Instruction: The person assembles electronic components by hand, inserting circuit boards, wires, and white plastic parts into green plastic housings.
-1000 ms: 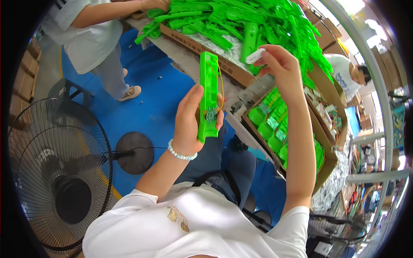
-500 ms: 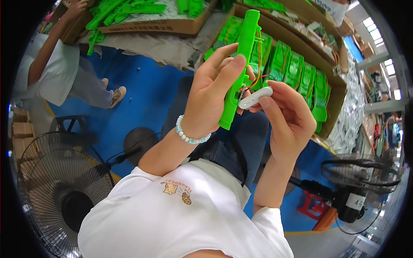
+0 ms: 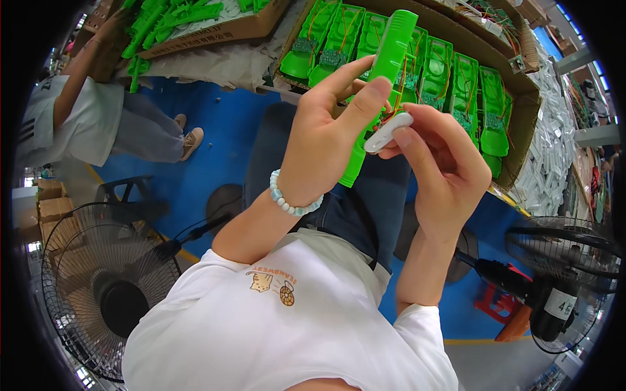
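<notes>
My left hand (image 3: 332, 133) is closed round a long green plastic housing (image 3: 395, 49), which stands tilted with its upper end away from me. The thumb lies along its near face. Red and orange wires come out of the housing's side. Between thumb and fingers, my right hand (image 3: 450, 166) pinches a small white oval plastic piece (image 3: 389, 133) right beside the housing's lower half. Whether the white piece touches the housing, I cannot tell. A bead bracelet (image 3: 287, 199) circles my left wrist.
Behind my hands, a cardboard box (image 3: 521, 140) holds several green housings (image 3: 435, 68) with circuit boards and wires. Another carton (image 3: 225, 34) with green parts stands far left, near another person (image 3: 72, 124). White parts (image 3: 521, 189) lie heaped at right. Fans stand left (image 3: 117, 287) and right (image 3: 554, 274).
The view has shifted, showing more of the box of housings. The white piece has turned slightly steeper beside the green housing. Both hands keep their hold.
</notes>
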A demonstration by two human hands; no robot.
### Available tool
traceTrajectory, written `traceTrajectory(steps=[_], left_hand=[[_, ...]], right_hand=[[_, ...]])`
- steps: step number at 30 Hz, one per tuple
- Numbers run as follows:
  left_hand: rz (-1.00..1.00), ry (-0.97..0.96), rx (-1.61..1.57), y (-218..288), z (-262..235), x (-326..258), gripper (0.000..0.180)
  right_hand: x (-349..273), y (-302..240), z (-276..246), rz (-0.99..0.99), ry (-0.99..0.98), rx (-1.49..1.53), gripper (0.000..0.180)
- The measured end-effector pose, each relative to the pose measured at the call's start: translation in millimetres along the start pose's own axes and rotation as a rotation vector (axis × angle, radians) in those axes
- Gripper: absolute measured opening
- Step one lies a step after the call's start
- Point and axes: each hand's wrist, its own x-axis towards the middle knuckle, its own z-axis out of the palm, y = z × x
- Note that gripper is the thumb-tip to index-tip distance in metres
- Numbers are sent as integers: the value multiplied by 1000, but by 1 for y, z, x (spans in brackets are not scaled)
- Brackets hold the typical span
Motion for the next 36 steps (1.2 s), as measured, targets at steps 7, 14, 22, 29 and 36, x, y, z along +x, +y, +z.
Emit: traceTrajectory(steps=[7, 14, 22, 29, 36], left_hand=[[90, 71, 288, -3, -10, 4, 50], [179, 144, 404, -5, -16, 5, 43], [180, 168, 131, -9, -20, 2, 40], [217, 229, 172, -10, -23, -3, 40], [183, 228, 203, -11, -27, -3, 39]], right_hand=[[14, 3, 7, 120, -56, -4, 20], [22, 3, 16, 254, -46, 31, 22], [29, 6, 24, 284, -105, 154, 16], [28, 8, 26, 315, -160, 200, 18], [28, 11, 29, 334, -176, 185, 21]])
